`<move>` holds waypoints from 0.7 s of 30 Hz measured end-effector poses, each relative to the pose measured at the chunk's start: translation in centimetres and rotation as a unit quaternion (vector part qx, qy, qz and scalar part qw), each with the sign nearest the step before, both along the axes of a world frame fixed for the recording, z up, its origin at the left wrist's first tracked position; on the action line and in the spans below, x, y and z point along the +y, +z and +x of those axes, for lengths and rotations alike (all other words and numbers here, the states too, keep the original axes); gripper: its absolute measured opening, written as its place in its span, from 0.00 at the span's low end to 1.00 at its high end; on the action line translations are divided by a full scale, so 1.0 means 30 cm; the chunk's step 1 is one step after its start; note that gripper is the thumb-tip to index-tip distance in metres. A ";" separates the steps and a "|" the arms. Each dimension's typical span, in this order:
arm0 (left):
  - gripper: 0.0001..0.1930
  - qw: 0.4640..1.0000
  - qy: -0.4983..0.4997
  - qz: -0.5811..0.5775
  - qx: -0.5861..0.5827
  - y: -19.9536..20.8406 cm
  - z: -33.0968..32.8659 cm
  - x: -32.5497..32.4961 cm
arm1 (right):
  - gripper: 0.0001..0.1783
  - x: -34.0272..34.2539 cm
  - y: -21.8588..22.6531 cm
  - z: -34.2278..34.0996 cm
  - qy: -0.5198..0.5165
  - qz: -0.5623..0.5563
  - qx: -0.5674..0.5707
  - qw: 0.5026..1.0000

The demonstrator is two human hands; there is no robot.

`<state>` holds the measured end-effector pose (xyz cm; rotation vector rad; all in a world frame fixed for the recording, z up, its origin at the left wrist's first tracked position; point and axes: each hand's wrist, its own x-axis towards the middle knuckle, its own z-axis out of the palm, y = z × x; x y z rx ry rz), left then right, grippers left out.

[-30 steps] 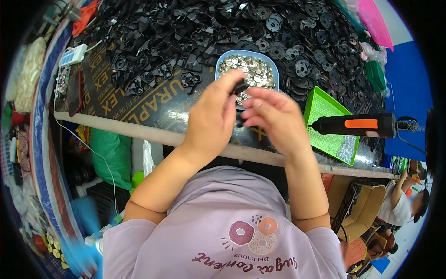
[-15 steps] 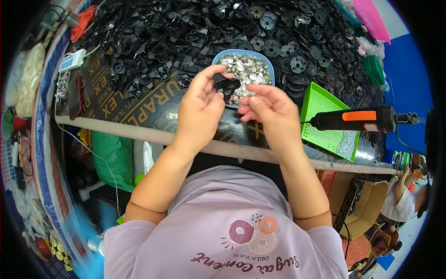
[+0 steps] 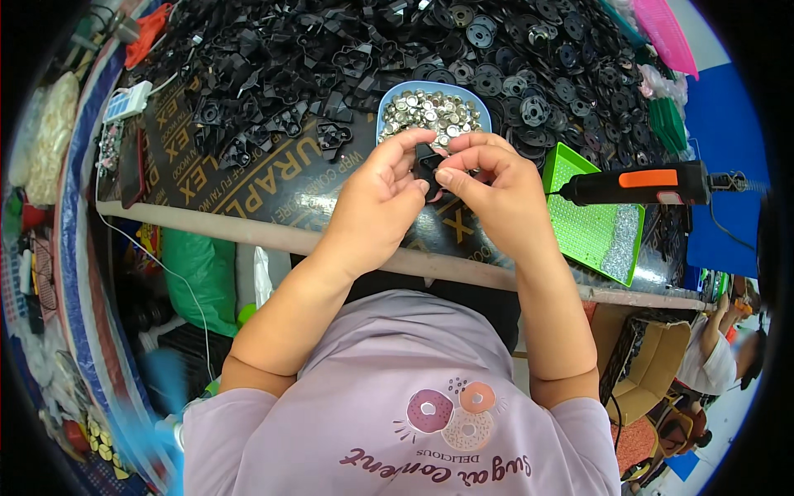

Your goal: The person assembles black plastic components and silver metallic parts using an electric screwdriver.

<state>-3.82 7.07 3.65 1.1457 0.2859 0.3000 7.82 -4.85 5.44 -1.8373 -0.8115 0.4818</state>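
My left hand (image 3: 382,194) holds a black moulded plastic part (image 3: 427,161) upright between thumb and fingers, just in front of a blue bowl (image 3: 382,112). In the bowl lie many small round silver metal caps (image 3: 434,112). My right hand (image 3: 492,178) is closed in a pinch against the right side of the black part. A small silver cap shows in this pinch half a second ago; now the fingertips mostly hide it, and I cannot tell whether it sits in the part.
Black plastic parts (image 3: 273,74) heap across the back left, round black discs (image 3: 533,112) at the back right. A green perforated tray (image 3: 583,236) holds small silver pieces. Above it hangs a black and orange electric screwdriver (image 3: 637,186). A phone (image 3: 132,169) lies at the left.
My right hand has moved in from the bowl's front edge to meet the black part. My left hand has shifted slightly right and down, turning the part.
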 end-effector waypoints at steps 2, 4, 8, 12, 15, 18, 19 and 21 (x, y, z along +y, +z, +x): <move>0.25 1.000 0.001 0.006 -0.006 -0.003 -0.002 -0.003 | 0.06 0.005 -0.001 -0.011 -0.005 0.010 0.022 1.000; 0.25 1.000 0.002 0.010 -0.004 -0.006 -0.006 -0.002 | 0.06 0.004 -0.007 -0.014 -0.012 0.019 0.042 0.999; 0.25 1.000 -0.008 -0.010 -0.008 -0.006 -0.005 -0.010 | 0.06 -0.003 -0.058 0.001 -0.020 0.107 0.228 0.968; 0.25 0.998 -0.026 -0.056 0.010 -0.002 -0.005 -0.001 | 0.05 -0.019 -0.042 0.004 -0.021 0.084 0.296 0.951; 0.25 0.991 -0.034 -0.126 0.031 -0.004 -0.014 0.008 | 0.04 -0.031 -0.006 -0.021 -0.036 0.080 0.224 0.971; 0.25 0.980 -0.043 -0.186 0.049 0.019 -0.018 0.010 | 0.07 -0.082 0.024 -0.006 -0.072 0.028 -0.068 0.995; 0.24 0.979 -0.041 -0.190 0.055 0.026 -0.019 0.008 | 0.07 -0.110 0.019 -0.006 -0.072 0.027 -0.069 0.995; 0.24 0.978 -0.040 -0.195 0.060 0.030 -0.024 0.003 | 0.17 -0.165 -0.013 -0.014 0.005 -0.188 -0.388 0.902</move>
